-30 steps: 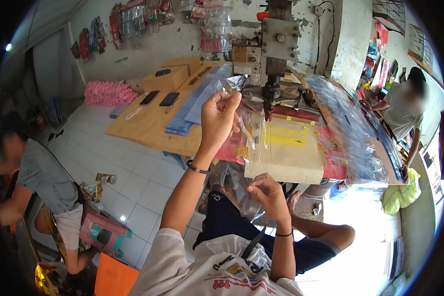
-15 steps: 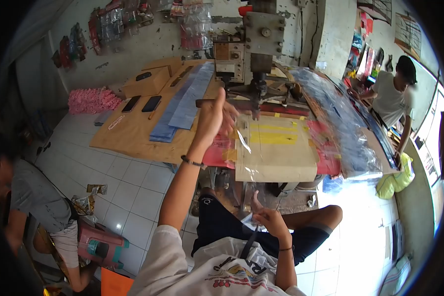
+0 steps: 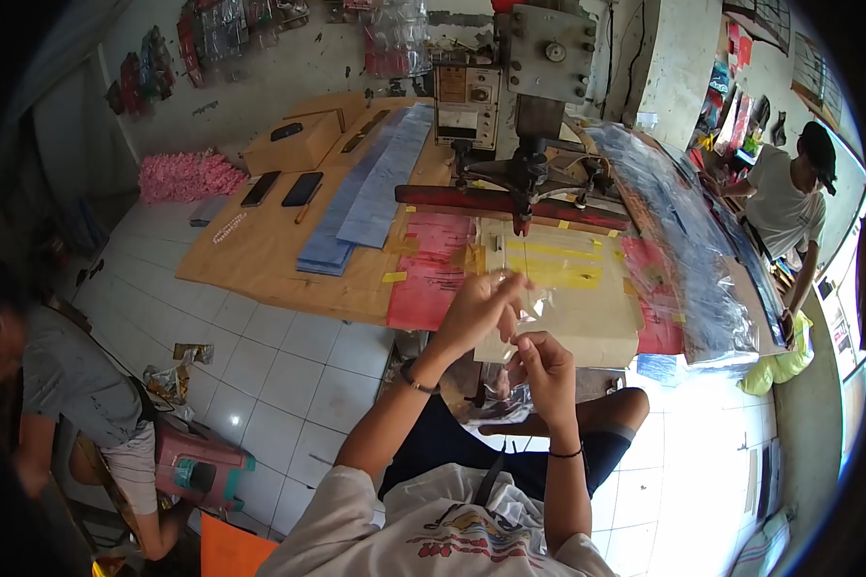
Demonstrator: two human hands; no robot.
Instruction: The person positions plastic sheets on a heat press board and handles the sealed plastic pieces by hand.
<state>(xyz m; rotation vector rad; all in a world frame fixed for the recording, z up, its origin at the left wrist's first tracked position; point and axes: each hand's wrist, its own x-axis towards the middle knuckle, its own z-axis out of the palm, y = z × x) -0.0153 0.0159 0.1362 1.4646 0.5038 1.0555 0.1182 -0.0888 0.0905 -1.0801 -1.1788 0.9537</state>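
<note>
Currently: one piece of clear film [image 3: 539, 306], thin, glossy, creased into bright glints, located at the fingertips of both hands, over the near part of a pale board [image 3: 592, 337]. Right hand [image 3: 550, 375]: thumb and forefinger brought together in a narrow pinch, apparently on an edge of the film. Left hand [image 3: 476, 313]: fingers curled inward, just beyond and left of the right fingertips — nearly closed, film beside the tips; cannot tell whether gripped. Risks, by judgement: tearing or stretching, from an uneven pull between the two hands; slipping loose, from too shallow a pinch on so slick a surface; folding or clinging onto itself, from thinness and static. Materials: pale board, flat, matt, straight-edged, with yellow tape [image 3: 553, 274] in roughly parallel bands beyond the fingertips; red sheet [image 3: 431, 288], dark-streaked, left of the left fingers; long red bar [image 3: 428, 197] under dark metal fittings, rigid and straight, farther beyond — apart from both hands. Well left of the fingers: blue-grey sheets [image 3: 375, 212], smooth overlapping strips, on a brown tabletop [image 3: 260, 279]. Well right of the fingers: bluish transparent sheeting [image 3: 669, 226], rumpled, shiny, streaked with reflections.
</note>
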